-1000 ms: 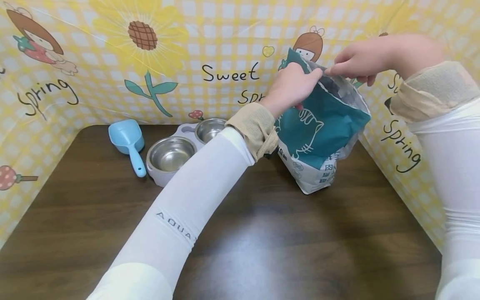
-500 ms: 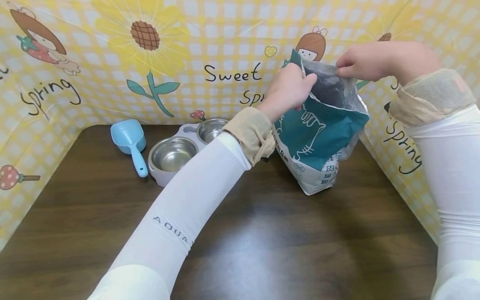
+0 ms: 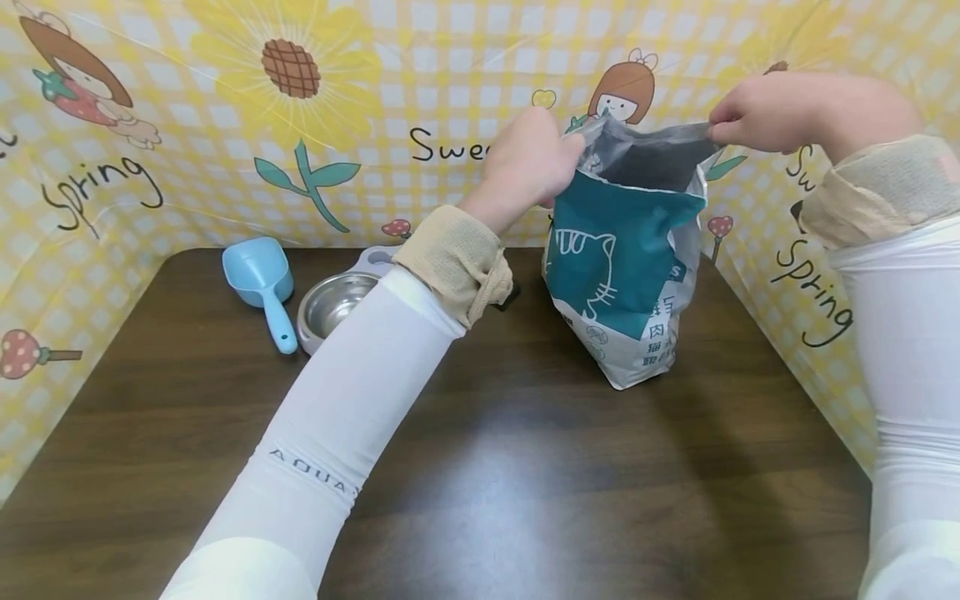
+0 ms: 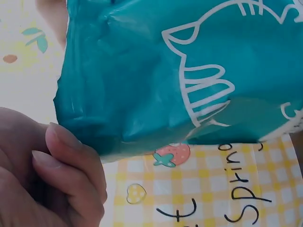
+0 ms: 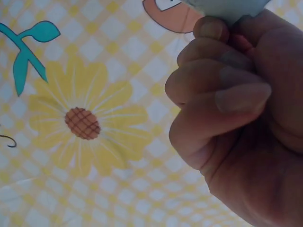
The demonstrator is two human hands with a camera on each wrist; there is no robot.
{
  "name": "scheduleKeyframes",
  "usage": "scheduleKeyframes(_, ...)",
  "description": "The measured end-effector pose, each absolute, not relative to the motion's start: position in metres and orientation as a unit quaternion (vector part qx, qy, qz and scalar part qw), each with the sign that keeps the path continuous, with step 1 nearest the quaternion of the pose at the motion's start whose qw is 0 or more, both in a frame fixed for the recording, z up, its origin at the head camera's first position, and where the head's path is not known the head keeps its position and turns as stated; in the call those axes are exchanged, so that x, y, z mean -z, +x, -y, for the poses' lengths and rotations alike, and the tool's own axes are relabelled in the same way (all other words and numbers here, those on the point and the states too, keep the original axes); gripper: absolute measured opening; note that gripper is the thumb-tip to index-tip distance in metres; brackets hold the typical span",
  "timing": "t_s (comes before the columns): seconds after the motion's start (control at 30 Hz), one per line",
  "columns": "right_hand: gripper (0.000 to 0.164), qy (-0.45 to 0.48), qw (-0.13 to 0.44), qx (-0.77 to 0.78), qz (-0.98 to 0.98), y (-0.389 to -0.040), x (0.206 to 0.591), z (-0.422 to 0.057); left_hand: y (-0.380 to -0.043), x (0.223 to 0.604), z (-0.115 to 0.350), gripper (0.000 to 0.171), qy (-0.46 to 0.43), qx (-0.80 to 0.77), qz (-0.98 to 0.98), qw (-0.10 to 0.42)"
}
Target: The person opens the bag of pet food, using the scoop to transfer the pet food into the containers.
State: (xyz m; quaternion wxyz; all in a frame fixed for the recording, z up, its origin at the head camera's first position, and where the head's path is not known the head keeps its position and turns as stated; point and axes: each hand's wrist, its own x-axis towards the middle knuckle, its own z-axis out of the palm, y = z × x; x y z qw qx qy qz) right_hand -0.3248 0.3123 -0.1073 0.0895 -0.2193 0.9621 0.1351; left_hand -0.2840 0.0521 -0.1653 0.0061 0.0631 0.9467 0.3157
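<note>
A teal and white pet food bag (image 3: pixel 600 258) with a cat outline stands upright on the table, its silvery mouth spread wide. My left hand (image 3: pixel 528 162) grips the left side of the bag's top edge; in the left wrist view its curled fingers (image 4: pixel 75 175) lie at the teal corner. On the opposite side, my right hand (image 3: pixel 795 112) pinches the right rim between thumb and fingers. In the right wrist view, that hand's fingers (image 5: pixel 203 104) are curled, with a bit of the bag (image 5: pixel 232 8) at the pinch. The bag's contents are hidden.
A light blue scoop (image 3: pixel 258 271) lies at the back left of the dark wooden table (image 3: pixel 525 467). Beside it a metal bowl (image 3: pixel 333 304) sits in a pale purple holder (image 3: pixel 377 257), partly covered by my left arm. A patterned yellow cloth (image 3: pixel 420 75) walls the back and sides.
The bag's mouth has widened. My left hand has moved left with its edge, and my right hand has shifted right with the other, after regripping the rim.
</note>
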Motion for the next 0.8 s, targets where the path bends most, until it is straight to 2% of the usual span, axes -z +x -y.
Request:
scheduleKeyframes(0.1,0.034,-0.192,0.115,-0.106,-0.969,-0.325,0.107,-0.313,-0.284,0.167,-0.047,0.038,0.070,-0.327,-0.943,0.010)
scheduleKeyframes(0.23,0.041,-0.157,0.161,-0.060,-0.972,-0.323,0.107,-0.307,-0.283,0.171,-0.046,0.032,0.084,-0.388,-0.916,0.055)
scheduleKeyframes(0.37,0.058,-0.113,0.206,-0.020,-0.972,-0.319,0.106,-0.297,-0.284,0.179,-0.049,0.043,0.082,-0.444,-0.886,0.105)
scheduleKeyframes(0.47,0.066,-0.078,0.251,-0.005,-0.965,-0.315,0.107,-0.294,-0.287,0.186,-0.052,0.050,0.079,-0.456,-0.880,0.105)
scheduleKeyframes(0.57,0.061,-0.071,0.288,0.006,-0.955,-0.314,0.111,-0.292,-0.291,0.190,-0.054,0.046,0.076,-0.471,-0.874,0.095)
scheduleKeyframes(0.67,0.054,-0.083,0.276,0.006,-0.957,-0.316,0.112,-0.295,-0.294,0.192,-0.056,0.039,0.071,-0.485,-0.867,0.091)
scheduleKeyframes(0.8,0.051,-0.082,0.213,-0.021,-0.973,-0.321,0.110,-0.305,-0.294,0.195,-0.060,0.035,0.070,-0.506,-0.856,0.078)
